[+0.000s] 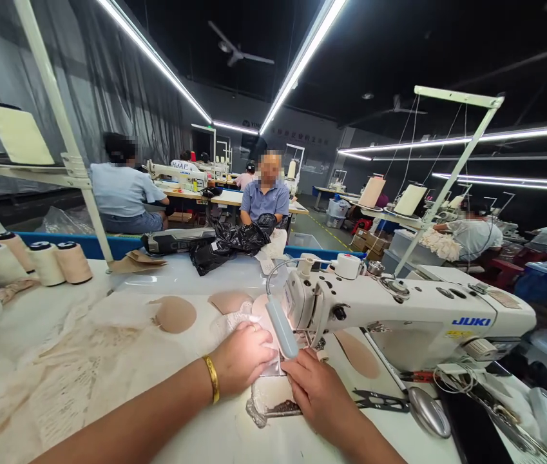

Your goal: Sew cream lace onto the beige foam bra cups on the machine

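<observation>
Place: sewing workshop, factory-floor scale. Evidence: industrial sewing machine [374,309] marked JUKI, set along the right part of the white work surface [205,435]; thread cones [47,263] grouped at its far left corner; thread stand [448,187] rising behind the machine. Pale lace cloth [80,374] spread toward the left edge. Beyond the far edge: further sewing machines [179,175] on tables, several seated people [123,193], plastic bins [338,209], yellow floor line [324,225]. Overhead: long strip lights [302,61], ceiling fans [237,55].

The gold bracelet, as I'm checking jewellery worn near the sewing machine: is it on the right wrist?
No, the gold bracelet is on the wrist of the left hand, while none shows at the right hand.
</observation>
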{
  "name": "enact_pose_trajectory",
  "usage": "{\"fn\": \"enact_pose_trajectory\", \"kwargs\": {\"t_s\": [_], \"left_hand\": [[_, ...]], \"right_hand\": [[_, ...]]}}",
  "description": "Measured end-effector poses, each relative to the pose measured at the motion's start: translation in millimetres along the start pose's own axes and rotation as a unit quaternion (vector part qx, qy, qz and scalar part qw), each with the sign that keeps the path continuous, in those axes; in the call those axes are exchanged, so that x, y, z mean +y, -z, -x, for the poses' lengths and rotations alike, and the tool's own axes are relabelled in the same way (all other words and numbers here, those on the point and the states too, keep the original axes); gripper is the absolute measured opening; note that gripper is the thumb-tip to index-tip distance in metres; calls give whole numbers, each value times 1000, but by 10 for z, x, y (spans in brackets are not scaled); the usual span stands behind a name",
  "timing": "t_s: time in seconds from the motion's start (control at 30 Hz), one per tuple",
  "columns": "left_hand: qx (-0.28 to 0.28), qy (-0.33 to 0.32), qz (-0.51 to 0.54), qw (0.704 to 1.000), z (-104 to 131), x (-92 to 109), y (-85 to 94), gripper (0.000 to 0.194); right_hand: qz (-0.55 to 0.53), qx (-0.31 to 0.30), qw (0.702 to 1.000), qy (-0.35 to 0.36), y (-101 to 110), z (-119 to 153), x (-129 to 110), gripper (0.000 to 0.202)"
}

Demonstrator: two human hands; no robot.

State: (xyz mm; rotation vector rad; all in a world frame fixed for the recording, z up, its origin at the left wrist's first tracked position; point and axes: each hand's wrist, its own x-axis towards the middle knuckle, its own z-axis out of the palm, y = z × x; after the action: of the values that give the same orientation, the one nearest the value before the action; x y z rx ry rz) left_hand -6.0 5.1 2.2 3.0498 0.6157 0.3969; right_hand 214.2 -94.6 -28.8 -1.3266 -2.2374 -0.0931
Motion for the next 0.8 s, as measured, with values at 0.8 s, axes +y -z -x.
{"fn": "enact_pose_trajectory", "kwargs": {"t_s": [0.8], "left_hand": [[143,359,719,577,1417,1336,342,59]], "right_hand": [[-615,211,677,-345,-250,98,-1520,40]]}}
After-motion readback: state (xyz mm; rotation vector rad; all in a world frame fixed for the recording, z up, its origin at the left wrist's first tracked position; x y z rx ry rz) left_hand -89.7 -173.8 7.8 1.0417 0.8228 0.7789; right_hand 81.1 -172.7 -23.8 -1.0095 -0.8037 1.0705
